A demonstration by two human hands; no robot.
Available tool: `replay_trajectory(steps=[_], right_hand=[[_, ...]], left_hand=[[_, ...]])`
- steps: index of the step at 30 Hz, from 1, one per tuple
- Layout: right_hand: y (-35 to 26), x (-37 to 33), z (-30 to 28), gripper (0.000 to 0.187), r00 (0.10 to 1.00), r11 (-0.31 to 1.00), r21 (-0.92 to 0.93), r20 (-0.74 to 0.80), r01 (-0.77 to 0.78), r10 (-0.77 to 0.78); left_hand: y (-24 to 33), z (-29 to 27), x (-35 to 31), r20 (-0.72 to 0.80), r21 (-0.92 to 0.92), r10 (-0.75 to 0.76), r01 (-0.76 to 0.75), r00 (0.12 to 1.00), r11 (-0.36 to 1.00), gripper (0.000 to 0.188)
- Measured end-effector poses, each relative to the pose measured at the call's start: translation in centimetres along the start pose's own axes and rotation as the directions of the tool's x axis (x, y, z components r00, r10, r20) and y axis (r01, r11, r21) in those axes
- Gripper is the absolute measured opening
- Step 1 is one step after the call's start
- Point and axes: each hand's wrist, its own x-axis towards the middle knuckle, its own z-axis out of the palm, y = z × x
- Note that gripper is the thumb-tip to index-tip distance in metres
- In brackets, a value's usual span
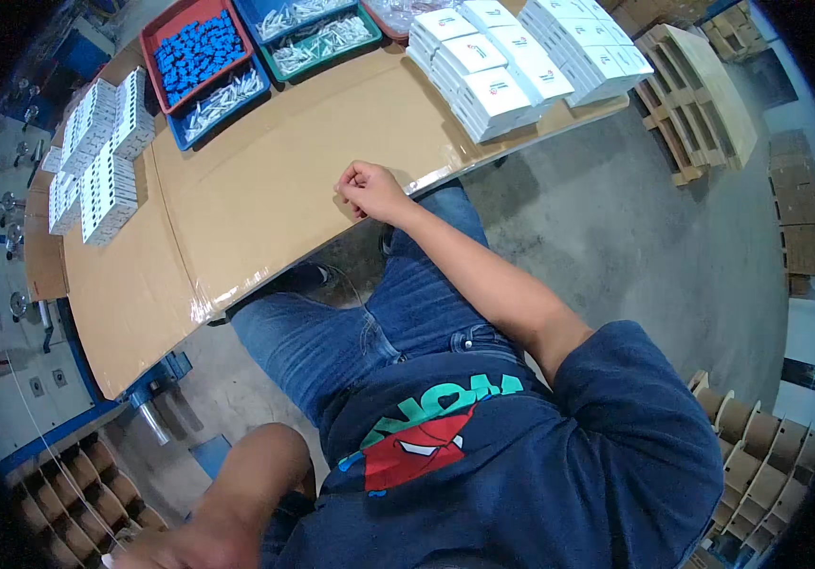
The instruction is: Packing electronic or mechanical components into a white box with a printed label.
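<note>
My right hand (372, 192) is over the near edge of the cardboard-covered table (265, 180), its fingers curled in. The inside of its grip is hidden, so I cannot make out whether anything is in it. Down at the lower left, my left hand (175, 548) is away from the table and partly cut off by the picture's dark rim. Its fingers are hardly visible. A small white bit (108, 561) shows beside it, too little to name.
A red tray (148, 59) of blue pieces stands at the back, with blue and green trays (376, 34) of pale slim parts. White boxes (498, 81) are stacked back right; white blocks with dark openings (109, 194) stand left. Wooden pallets (702, 95) are beyond the table's right end.
</note>
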Motion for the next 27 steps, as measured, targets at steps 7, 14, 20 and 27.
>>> replay_trajectory(steps=[7,14,20,27], right_hand=[[-0.2,-0.1,-0.6,0.012,0.999,1.000,-0.009,-0.031,-0.025,0.024],[-0.4,-0.1,-0.3,0.008,1.000,1.000,0.001,-0.008,-0.004,0.004],[-0.1,0.0,-0.4,0.010,1.000,1.000,-0.003,-0.015,-0.010,0.010],[0.0,-0.1,-0.8,0.013,1.000,1.000,-0.007,-0.017,0.011,-0.011]], left_hand=[[1.1,2.6,-1.2,0.042,-0.060,-0.206,0.208,0.978,0.976,0.024],[4.8,0.2,-1.8,0.180,0.502,-0.062,-0.038,0.982,0.864,0.032],[1.7,2.3,-1.4,0.170,0.072,-0.107,0.096,0.980,0.993,0.032],[3.0,1.4,0.4,0.464,-0.327,-0.507,0.673,0.726,0.663,0.035]])
